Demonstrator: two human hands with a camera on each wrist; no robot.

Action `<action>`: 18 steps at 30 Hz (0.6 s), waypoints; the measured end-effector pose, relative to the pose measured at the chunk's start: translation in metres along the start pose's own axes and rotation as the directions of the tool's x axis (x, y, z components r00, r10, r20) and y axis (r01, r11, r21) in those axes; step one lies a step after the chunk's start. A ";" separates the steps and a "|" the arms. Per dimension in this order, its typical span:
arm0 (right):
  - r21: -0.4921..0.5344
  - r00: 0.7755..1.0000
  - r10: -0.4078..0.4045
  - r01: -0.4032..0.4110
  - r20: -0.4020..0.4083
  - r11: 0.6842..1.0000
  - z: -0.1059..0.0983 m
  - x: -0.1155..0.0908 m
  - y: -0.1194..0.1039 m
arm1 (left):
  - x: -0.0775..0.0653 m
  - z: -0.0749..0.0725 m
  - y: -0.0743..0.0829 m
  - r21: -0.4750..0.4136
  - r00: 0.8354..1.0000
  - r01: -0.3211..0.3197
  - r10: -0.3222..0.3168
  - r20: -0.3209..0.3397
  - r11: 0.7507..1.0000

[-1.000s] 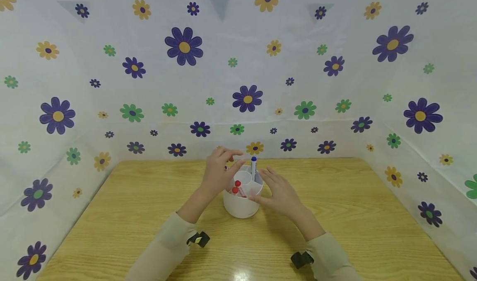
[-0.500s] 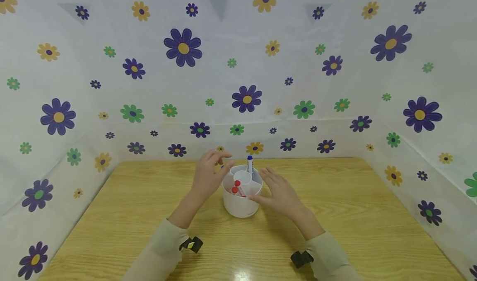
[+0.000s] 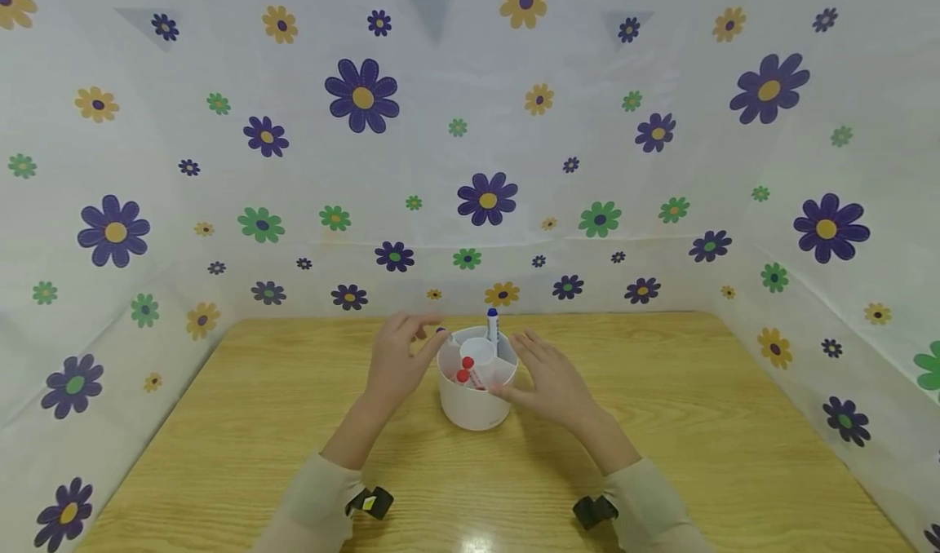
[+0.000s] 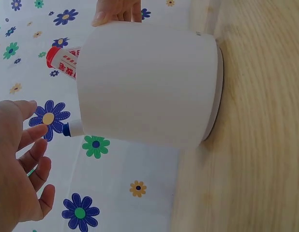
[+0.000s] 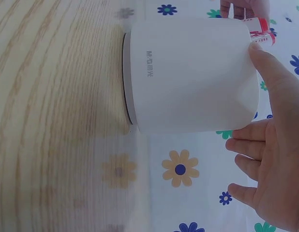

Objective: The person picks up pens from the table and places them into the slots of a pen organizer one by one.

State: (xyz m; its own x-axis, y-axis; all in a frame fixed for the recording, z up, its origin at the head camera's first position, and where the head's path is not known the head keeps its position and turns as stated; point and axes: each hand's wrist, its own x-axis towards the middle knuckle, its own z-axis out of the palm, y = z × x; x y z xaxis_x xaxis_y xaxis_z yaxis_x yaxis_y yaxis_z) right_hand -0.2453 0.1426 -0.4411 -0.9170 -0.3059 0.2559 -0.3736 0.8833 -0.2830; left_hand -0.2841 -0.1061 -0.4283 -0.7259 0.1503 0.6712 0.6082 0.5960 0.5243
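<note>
A round white desk organizer (image 3: 473,410) stands upright on the wooden table, split into compartments around a central cup. A blue-capped marker (image 3: 493,330) rises from its back right compartment. Two red-capped markers (image 3: 467,364) lean in the front one. Another blue cap (image 3: 441,330) shows at the back left, beside my left thumb. My left hand (image 3: 394,363) hovers left of the organizer, fingers loosely bent and spread, holding nothing. On the other side my right hand (image 3: 556,383) has its thumb (image 5: 265,60) against the rim and its straight fingers along the right side.
The wooden table (image 3: 661,422) spreads out to both sides and in front. White cloth with printed flowers (image 3: 587,88) encloses it at the back, left and right. A black strap-on device (image 3: 370,502) sits at the left wrist, and a matching one (image 3: 595,510) at the right.
My left hand has drawn back to the left and a little toward me, away from above the organizer. The blue-capped marker tilted slightly left. My right hand stays in place.
</note>
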 end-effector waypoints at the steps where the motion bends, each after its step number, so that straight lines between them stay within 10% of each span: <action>1: -0.002 1.000 -0.001 0.001 -0.001 1.000 0.000 0.000 0.000 | -0.001 0.000 -0.001 0.003 1.000 0.009 -0.009 -0.001 1.000; 18: 0.014 1.000 0.013 -0.012 -0.015 1.000 -0.006 -0.006 0.006 | -0.025 -0.015 -0.026 0.039 0.980 0.191 -0.193 0.050 0.981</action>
